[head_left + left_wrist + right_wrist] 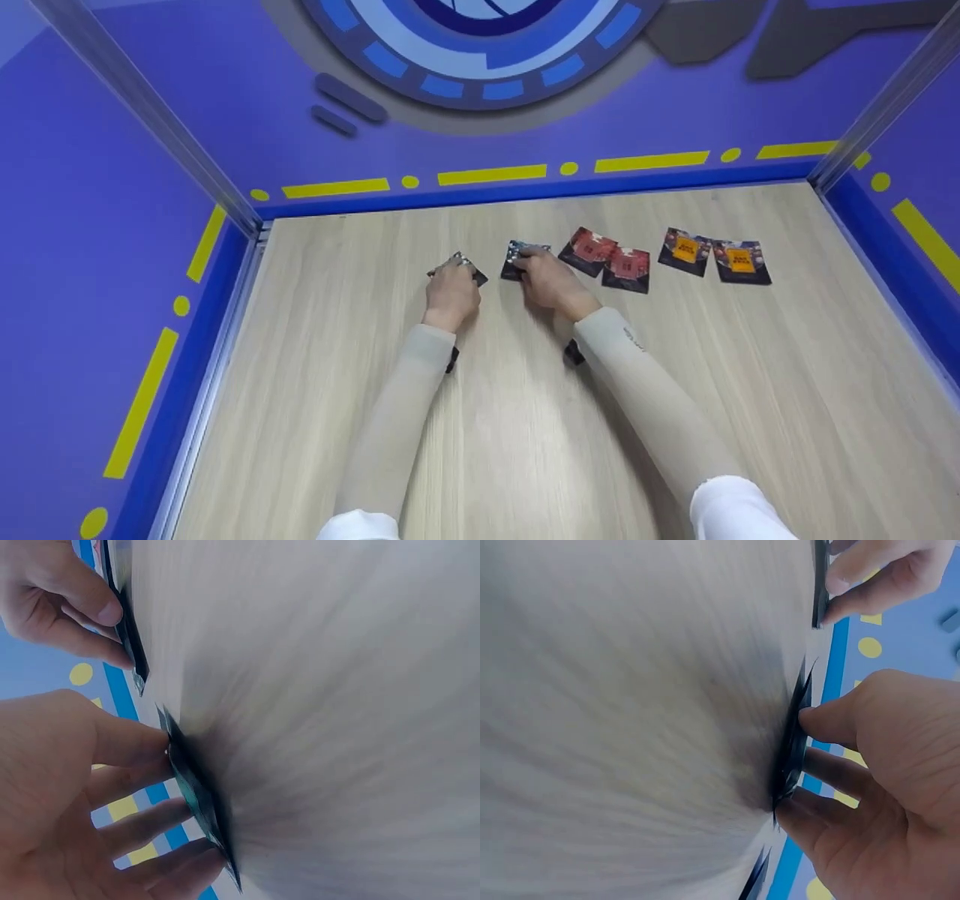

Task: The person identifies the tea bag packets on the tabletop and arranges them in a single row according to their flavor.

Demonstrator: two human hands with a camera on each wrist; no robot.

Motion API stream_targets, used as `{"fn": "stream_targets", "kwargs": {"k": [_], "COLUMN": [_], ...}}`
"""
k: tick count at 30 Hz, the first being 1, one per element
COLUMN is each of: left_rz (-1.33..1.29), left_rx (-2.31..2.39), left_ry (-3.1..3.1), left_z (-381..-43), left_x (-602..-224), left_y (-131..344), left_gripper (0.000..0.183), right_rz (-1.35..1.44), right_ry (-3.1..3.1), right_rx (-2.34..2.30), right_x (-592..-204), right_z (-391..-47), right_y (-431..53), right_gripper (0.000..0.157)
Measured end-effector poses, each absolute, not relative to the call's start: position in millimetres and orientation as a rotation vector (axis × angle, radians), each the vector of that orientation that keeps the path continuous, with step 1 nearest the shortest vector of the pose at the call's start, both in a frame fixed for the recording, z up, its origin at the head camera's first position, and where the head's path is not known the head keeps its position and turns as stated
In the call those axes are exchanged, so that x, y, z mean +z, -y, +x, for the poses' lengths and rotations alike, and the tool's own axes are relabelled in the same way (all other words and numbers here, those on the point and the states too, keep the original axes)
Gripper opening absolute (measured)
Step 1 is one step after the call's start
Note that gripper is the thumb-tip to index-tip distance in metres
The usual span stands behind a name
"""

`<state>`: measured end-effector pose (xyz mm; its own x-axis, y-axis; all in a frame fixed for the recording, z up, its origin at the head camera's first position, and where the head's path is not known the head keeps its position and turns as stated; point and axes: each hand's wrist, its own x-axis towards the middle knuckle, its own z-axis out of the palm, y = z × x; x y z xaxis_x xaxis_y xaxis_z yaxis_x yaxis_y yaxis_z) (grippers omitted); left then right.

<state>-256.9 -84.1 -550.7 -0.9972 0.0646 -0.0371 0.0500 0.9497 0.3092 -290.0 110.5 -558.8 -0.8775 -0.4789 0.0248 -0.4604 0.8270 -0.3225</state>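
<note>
In the head view my left hand [451, 294] grips a small dark flat packet [478, 278] with a pale speckled top. My right hand [553, 279] holds a similar packet [511, 270] a short way to the right. In the left wrist view, the fingertips and thumb of the left hand [97, 787] are on its thin packet [196, 791], close to the table. The right wrist view has the thumb and bent fingers of the right hand [885, 787] at the edges of its packet [793, 742]. Part of each packet is hidden by the fingers.
Two dark packets with red labels [626, 270] overlap just right of my right hand. Farther right lie two packets with orange labels [741, 262]. The pale wooden table [495, 457] meets a blue and purple back wall [480, 150], with side panels left and right.
</note>
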Motion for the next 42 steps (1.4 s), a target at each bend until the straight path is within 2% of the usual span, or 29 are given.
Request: {"fn": "stream_targets", "kwargs": {"k": [12,23,37,42], "left_rz": [0.234,0.339,0.481,0.520], "left_rx": [0.675,0.555,0.579,0.635], "left_ry": [-3.024,-3.002,-2.965,-2.979], "left_z": [-241,-224,-195,-180], "left_x": [-552,-552,-554,-557], "left_y": [103,115,153,170], "left_gripper": [0.017,0.041,0.044,0.039], "right_rz": [-0.700,-0.704,-0.713,-0.723], "right_ry": [-2.898,-2.885,-2.876,-2.879], "right_rx": [-0.444,-0.421,-0.434,-0.443], "right_x": [-551,-548,-551,-551], "right_z": [-296,-295,-297,-296], "right_y": [-112,-114,-111,-111], "right_gripper": [0.036,0.040,0.041,0.040]}}
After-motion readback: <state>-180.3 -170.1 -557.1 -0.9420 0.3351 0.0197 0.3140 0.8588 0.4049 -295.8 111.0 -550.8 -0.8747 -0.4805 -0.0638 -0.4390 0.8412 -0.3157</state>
